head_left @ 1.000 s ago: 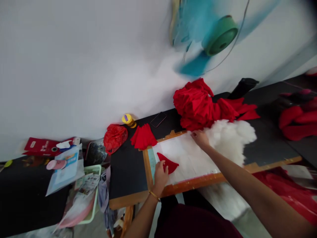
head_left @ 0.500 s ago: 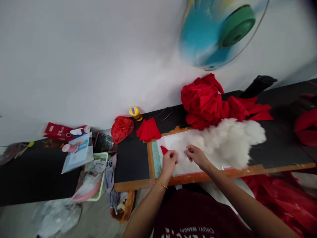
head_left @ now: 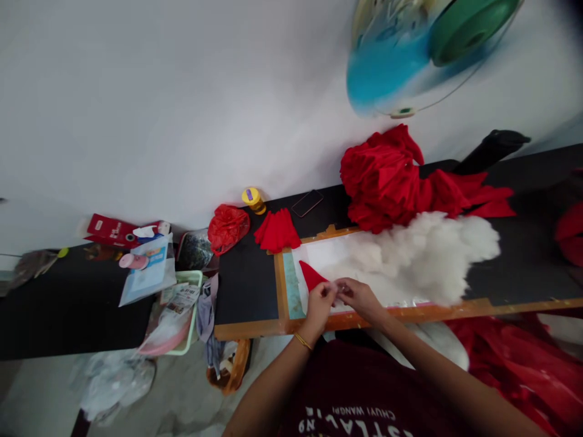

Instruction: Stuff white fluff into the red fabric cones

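My left hand point(head_left: 319, 303) is closed on a red pointed cloth piece point(head_left: 310, 275), whose tip sticks out up and to the left. Right beside it, my right hand point(head_left: 363, 298) pinches a small pale tuft of stuffing point(head_left: 334, 290) at the cloth's near end. The fingertips of both hands almost meet there, so the cloth's edge is hidden. Behind and to the right of my hands spreads a large heap of white fibre stuffing point(head_left: 428, 255), on a pale sheet point(head_left: 321, 252) over the table.
A big pile of red cloth pieces point(head_left: 382, 182) lies behind the stuffing. A smaller red stack point(head_left: 277, 230), a phone point(head_left: 308, 203), a yellow-lidded jar point(head_left: 254, 200) and a red plastic bag point(head_left: 228, 229) stand left. A fan point(head_left: 392, 73) spins above; a green basket point(head_left: 194, 315) stands left.
My hands have come together, the right one moving in with the tuft to the red cloth piece. More of the cloth piece now shows. The whole view has shifted slightly.
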`<action>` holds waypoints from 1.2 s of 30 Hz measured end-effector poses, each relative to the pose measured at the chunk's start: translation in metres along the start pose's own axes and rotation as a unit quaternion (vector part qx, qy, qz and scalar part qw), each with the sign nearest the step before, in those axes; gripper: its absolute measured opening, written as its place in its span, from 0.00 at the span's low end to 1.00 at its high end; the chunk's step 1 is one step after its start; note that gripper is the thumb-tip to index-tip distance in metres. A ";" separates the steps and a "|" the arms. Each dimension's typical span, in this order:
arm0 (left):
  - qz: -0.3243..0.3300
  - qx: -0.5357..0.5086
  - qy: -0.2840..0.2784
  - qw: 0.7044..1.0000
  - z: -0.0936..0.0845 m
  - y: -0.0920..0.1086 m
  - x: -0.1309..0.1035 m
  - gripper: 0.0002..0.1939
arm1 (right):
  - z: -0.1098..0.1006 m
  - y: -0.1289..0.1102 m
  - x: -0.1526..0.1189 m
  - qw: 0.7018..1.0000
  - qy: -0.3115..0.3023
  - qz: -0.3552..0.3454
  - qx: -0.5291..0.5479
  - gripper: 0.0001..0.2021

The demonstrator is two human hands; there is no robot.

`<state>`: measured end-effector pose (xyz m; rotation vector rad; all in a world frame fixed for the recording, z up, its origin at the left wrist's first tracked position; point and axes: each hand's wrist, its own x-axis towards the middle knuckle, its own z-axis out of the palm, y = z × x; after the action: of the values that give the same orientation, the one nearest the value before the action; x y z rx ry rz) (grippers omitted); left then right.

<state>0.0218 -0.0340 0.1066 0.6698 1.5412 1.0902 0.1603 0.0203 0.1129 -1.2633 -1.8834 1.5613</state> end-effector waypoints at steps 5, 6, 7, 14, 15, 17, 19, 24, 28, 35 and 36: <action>0.045 0.190 0.024 0.981 -0.019 -0.037 -0.010 0.14 | 0.005 0.062 -0.009 0.991 0.077 0.110 0.002 0.12; 0.051 0.231 0.036 0.971 -0.025 -0.044 -0.010 0.15 | 0.004 0.073 -0.008 0.988 0.097 0.119 -0.011 0.12; 0.053 0.260 0.045 0.963 -0.030 -0.049 -0.009 0.16 | 0.003 0.083 -0.007 0.986 0.111 0.124 -0.025 0.12; 0.071 0.385 0.007 0.920 -0.047 -0.062 0.004 0.21 | 0.010 0.100 -0.001 0.980 0.046 0.137 -0.134 0.28; 0.075 0.398 -0.001 0.914 -0.046 -0.061 0.007 0.21 | 0.012 0.099 0.000 0.975 0.038 0.147 -0.160 0.27; 0.082 0.418 -0.016 0.904 -0.044 -0.059 0.014 0.21 | 0.015 0.097 0.002 0.967 0.043 0.161 -0.191 0.17; 0.086 0.432 -0.023 0.897 -0.042 -0.057 0.022 0.19 | 0.015 0.096 0.004 0.965 0.057 0.163 -0.195 0.07; 0.097 0.432 -0.033 0.896 -0.044 -0.054 0.035 0.12 | 0.009 0.089 -0.002 0.969 0.088 0.158 -0.167 0.05; 0.113 0.393 -0.020 0.912 -0.043 -0.046 0.035 0.09 | 0.013 0.069 -0.008 0.977 0.099 0.166 -0.094 0.07; 0.117 0.279 0.044 0.952 -0.024 -0.020 0.026 0.10 | 0.039 0.022 0.010 0.978 0.185 0.087 -0.043 0.07; 0.115 0.264 0.056 0.956 -0.022 -0.016 0.025 0.10 | 0.039 0.018 0.012 0.980 0.169 0.060 -0.087 0.06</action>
<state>-0.0034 -0.0256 0.0816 1.1903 1.9107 0.8926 0.1308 0.0073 0.0817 -1.6305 -1.7784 1.1622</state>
